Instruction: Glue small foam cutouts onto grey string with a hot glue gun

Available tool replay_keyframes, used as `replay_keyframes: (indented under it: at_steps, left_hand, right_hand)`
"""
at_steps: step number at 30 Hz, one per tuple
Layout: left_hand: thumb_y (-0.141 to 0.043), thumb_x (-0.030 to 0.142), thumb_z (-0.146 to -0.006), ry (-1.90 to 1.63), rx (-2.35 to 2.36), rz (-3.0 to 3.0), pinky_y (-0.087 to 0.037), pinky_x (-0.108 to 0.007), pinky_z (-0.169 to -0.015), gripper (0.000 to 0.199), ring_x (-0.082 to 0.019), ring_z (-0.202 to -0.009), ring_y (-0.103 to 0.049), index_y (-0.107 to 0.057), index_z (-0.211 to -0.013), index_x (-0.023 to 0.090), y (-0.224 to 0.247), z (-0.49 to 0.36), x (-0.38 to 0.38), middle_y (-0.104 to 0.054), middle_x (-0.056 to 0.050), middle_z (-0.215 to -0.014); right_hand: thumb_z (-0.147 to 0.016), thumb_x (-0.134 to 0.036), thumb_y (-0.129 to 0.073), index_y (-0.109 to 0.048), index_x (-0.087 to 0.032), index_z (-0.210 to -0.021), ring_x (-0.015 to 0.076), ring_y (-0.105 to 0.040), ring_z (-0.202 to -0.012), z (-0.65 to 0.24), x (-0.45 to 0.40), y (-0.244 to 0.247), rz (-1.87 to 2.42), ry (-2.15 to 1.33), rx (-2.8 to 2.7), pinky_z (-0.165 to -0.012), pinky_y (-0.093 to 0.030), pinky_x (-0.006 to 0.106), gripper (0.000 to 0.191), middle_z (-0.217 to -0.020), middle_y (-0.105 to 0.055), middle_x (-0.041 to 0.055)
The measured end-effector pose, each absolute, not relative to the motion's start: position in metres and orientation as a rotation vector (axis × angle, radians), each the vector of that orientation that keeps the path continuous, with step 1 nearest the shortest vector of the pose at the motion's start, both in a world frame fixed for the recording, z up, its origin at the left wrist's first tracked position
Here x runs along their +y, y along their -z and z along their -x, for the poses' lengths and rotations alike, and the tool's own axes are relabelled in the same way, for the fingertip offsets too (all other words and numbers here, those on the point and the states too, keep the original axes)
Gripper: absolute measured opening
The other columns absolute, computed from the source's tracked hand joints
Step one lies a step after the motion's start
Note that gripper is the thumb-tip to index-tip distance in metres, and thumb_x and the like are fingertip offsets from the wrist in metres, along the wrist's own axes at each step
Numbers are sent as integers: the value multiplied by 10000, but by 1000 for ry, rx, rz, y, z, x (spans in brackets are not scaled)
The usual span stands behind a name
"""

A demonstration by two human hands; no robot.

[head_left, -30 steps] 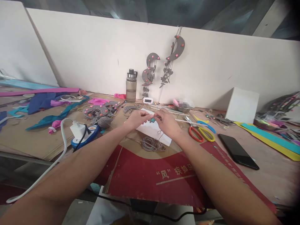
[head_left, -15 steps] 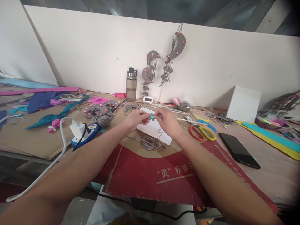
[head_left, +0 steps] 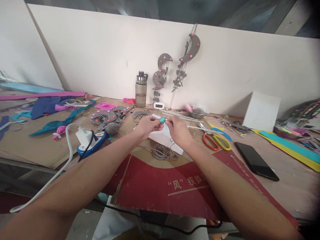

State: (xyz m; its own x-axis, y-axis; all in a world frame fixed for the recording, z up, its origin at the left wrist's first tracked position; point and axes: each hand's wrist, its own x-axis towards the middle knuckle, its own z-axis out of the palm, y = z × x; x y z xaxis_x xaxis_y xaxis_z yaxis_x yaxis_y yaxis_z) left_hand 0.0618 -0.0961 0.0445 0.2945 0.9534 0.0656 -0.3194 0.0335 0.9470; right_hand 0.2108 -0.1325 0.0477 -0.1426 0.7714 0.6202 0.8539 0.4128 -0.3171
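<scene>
Between the thumb and fingers of my left hand (head_left: pixel 149 126) is a small teal star (head_left: pixel 162 120). My right hand (head_left: pixel 178 129) is closed in a pinch right beside the star, and a strand of grey yarn (head_left: pixel 171 144) trails down from under it. Its fingertips cover whatever part of the yarn they grip. Below both hands a loose coil of grey yarn (head_left: pixel 160 152) lies on the cardboard. A white sheet (head_left: pixel 163 136) is partly hidden under my hands.
Scissors (head_left: pixel 211 141) and a black phone (head_left: pixel 256 161) lie to the right. A water bottle (head_left: pixel 141 90) and a small digital clock (head_left: pixel 159 105) stand at the back. Grey moon hangings (head_left: pixel 192 50) hang on the white wall. On the left sits a blue power socket (head_left: pixel 92 145) with a white cable.
The star has turned in my fingers, so its teal face shows more fully where grey showed before. Both hands stay close together. The whole view has shifted slightly.
</scene>
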Motion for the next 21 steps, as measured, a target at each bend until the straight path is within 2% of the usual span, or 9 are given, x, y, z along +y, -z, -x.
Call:
replay_keyframes:
  at_steps: [6, 16, 21]
  left_hand:
    - [-707, 57, -693, -1075, 656, -1077, -517, -293, -699, 215, -101, -597, -614, -561, -842, 111, -41, -62, -94, -631, -29, -657]
    - [-737, 142, -676, -1053, 638, -1100, -504, -291, -679, 180, -113, -625, -608, -577, -751, 113, -41, -62, -98, -622, -40, -659]
    - [-761, 190, -640, -1090, 668, -1104, -467, -267, -635, 200, -114, -664, -587, -588, -707, 114, -42, -64, -101, -604, -34, -693]
  right_hand:
    - [-932, -245, -398, -476, -206, -744, 202, -521, -768, -210, -133, -49, 1403, 188, -1944, -704, -367, 314, 208, -772, -572, 59]
    - [-950, -321, -378, -489, -210, -723, 181, -531, -699, -210, -134, -49, 1448, 206, -1901, -651, -334, 295, 276, -756, -621, 51]
    - [-948, -366, -381, -525, -206, -677, 159, -528, -625, -209, -136, -50, 1451, 131, -1851, -627, -330, 285, 347, -675, -625, 28]
